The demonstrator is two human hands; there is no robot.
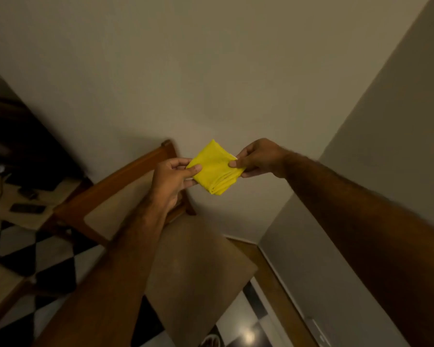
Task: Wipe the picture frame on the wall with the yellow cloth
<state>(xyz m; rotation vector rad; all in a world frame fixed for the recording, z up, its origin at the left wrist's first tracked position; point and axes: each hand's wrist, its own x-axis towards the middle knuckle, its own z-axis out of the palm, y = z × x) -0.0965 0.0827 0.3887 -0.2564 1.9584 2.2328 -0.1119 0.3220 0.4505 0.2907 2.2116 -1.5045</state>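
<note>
A folded yellow cloth [214,167] hangs in the air in front of a bare beige wall, held between both hands. My left hand [172,176] pinches its left corner with thumb and fingers. My right hand [257,157] pinches its right edge. The cloth is folded into a small square with layered edges at the bottom. No picture frame is in view.
A wooden chair [125,186] with a beige padded back and seat stands below my hands against the wall. A table [28,199] with a phone, cable and dark items lies at left. The floor has black-and-white checks. A wall corner runs down the right.
</note>
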